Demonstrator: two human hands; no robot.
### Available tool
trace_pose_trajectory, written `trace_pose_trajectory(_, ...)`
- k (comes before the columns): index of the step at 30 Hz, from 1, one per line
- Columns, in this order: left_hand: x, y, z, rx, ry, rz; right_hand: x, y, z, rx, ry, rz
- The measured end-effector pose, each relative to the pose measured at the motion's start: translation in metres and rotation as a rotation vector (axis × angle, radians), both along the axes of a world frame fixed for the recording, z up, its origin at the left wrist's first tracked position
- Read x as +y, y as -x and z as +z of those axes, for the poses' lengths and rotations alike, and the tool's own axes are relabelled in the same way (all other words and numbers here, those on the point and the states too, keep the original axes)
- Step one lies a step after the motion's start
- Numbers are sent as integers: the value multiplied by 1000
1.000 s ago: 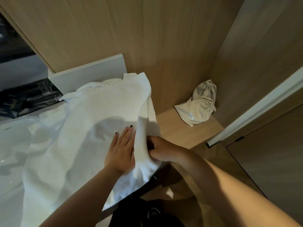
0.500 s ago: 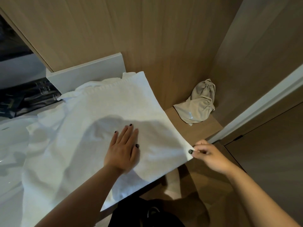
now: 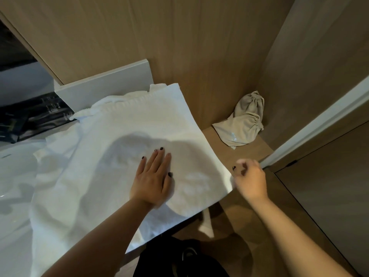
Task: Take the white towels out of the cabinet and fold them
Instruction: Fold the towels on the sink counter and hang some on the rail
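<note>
Wooden shelf (image 3: 235, 154) | left hand (image 3: 152, 179) flat on white towel (image 3: 123, 140) | right hand (image 3: 249, 179) blurred, apparently pinching corner

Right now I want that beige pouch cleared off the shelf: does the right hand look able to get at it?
Probably yes. The right hand hangs beside the white towel corner, and only bare wooden shelf lies between it and the beige pouch. Whether it holds the corner is blurred.

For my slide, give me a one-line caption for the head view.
Left hand flat on a spread towel; right hand at its corner.
</note>
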State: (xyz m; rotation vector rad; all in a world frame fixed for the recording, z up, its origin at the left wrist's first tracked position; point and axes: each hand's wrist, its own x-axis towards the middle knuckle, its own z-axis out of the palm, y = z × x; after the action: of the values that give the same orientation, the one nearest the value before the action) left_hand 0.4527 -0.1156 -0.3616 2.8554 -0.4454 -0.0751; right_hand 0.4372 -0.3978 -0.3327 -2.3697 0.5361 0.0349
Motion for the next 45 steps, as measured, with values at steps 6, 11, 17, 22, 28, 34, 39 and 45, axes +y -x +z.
trace_pose_trajectory(6, -1, -1, -3, 4, -2, 20, 115, -4, -6, -220, 140, 686)
trace_pose_trajectory(11, 6, 4, -1, 37, 56, 236, 121, -11, -35, -131, 509, 745)
trace_pose_trajectory(17, 31, 47, 1, 82, -22, 324, 121, -18, -38, -6, 525, 779)
trace_pose_trajectory(22, 63, 114, 7, 89, -69, 413, 120, -21, -32, 49, 578, 807)
trace_pose_trajectory(28, 69, 169, 23, 44, 70, 654, 119, -18, -26, 108, 566, 854)
trace_pose_trajectory(34, 95, 197, 39, -176, 391, 1230, 158, -5, -5, 74, 547, 827)
trace_pose_trajectory(39, 126, 194, 41, -8, 546, 1451, 227, 32, 7, -17, 405, 1171)
trace_pose_trajectory(45, 165, 206, 39, 186, 561, 1389, 279, 49, -2, 225, 585, 1200)
